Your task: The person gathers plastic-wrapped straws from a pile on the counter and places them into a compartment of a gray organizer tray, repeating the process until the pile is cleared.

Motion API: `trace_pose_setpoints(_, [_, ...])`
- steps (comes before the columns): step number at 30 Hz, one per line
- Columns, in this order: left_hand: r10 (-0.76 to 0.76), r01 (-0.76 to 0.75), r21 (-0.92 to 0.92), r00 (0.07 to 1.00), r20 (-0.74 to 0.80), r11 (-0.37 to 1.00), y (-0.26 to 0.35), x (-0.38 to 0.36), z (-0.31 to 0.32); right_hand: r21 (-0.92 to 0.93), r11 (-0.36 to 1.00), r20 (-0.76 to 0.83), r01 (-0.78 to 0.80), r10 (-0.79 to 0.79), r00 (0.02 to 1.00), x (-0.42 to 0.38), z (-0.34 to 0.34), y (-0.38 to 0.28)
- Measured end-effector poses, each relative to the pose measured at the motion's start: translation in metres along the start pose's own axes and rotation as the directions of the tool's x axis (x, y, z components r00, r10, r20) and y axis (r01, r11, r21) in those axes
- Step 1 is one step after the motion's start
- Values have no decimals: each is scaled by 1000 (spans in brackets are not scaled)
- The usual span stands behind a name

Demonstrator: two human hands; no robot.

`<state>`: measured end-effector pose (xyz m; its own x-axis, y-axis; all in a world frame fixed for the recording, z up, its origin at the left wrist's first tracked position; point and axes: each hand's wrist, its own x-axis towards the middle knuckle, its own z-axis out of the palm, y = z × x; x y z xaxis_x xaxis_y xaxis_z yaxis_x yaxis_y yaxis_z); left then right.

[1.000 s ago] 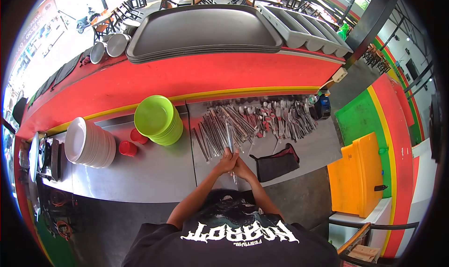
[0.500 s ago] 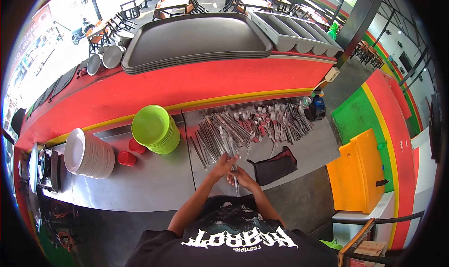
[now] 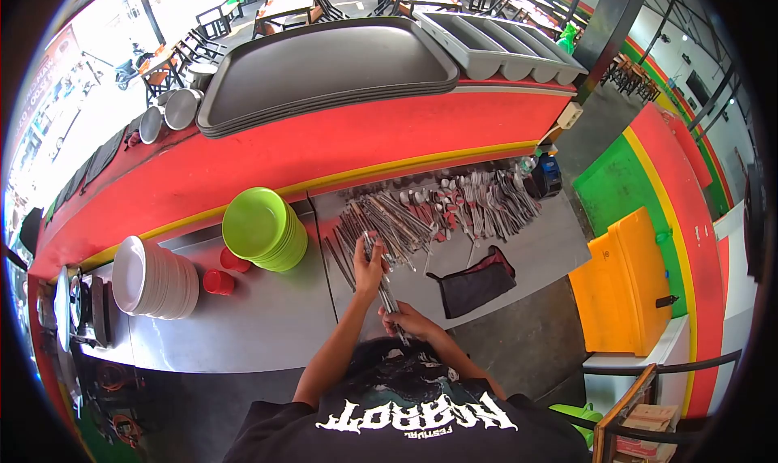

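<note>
My left hand [image 3: 369, 264] is closed near the upper part of a bundle of thin metal utensils [image 3: 389, 297], close to the left side of the cutlery pile. Lower down, near my shirt, my right hand [image 3: 412, 323] wraps round the bundle's lower end. Beyond my hands, a heap of metal cutlery [image 3: 389, 224] lies on the steel counter [image 3: 275, 325], with spoons and forks [image 3: 486, 207] spread to its right. A black pouch with a red lining [image 3: 478, 285] rests right of my hands.
Green bowls [image 3: 261, 224], red cups [image 3: 218, 282] and white plates [image 3: 154, 276] stand on the left. Dark trays [image 3: 324, 66] and a grey cutlery holder [image 3: 502, 48] sit on the red ledge. An orange container [image 3: 620, 289] stands at the right.
My left hand has moved up and left, away from my right hand, toward the upper end of the bundle. The view has shifted slightly.
</note>
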<state>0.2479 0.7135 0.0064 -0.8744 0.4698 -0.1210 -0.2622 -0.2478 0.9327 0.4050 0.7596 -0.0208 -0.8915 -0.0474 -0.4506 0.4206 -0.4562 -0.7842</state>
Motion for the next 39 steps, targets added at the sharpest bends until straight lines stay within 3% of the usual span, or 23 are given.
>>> trace_pose_setpoints(3, [-100,100,55,995,5,993,-24,-9,4,13,1000,-88,22,-21,996,0,0,0])
trace_pose_setpoints(5, [-96,90,91,994,60,992,-44,-23,6,9,999,-147,42,-40,988,8,-9,11])
trace_pose_setpoints(8, [-158,142,180,984,77,973,-48,-39,14,-41,999,-146,20,-26,989,10,-21,20])
trace_pose_setpoints(13, [-139,141,53,989,-49,989,-43,-43,20,-16,998,-216,64,-66,974,-8,-8,5])
trace_pose_setpoints(17, [-270,262,130,961,53,956,-56,-36,10,44,992,-221,118,-106,969,1,-21,7])
trace_pose_setpoints(18, [-210,194,348,978,8,917,-60,-34,5,35,992,-233,124,-112,966,3,-22,7])
trace_pose_setpoints(20, [-61,67,726,998,-34,684,-67,-29,-7,18,990,-256,138,-129,958,9,-23,5])
trace_pose_setpoints(23, [20,147,745,977,-210,650,-64,-20,-16,88,990,-231,112,-89,969,16,-22,-2])
trace_pose_setpoints(26, [129,105,680,950,-284,725,-59,-6,-33,118,991,-220,63,-36,975,19,-16,-16])
trace_pose_setpoints(29, [144,58,613,951,-275,788,-38,-1,-46,-185,973,-253,135,-180,951,43,-32,-3])
trace_pose_setpoints(32, [125,64,584,952,-278,809,-22,3,-55,-53,998,-246,33,-45,968,46,-27,-34])
trace_pose_setpoints(36, [106,65,543,954,-279,837,-21,9,-61,-213,964,-220,162,-209,953,86,-46,-55])
trace_pose_setpoints(39, [80,46,476,967,-240,878,-13,7,-55,-743,609,-287,279,-665,689,150,-79,-27])
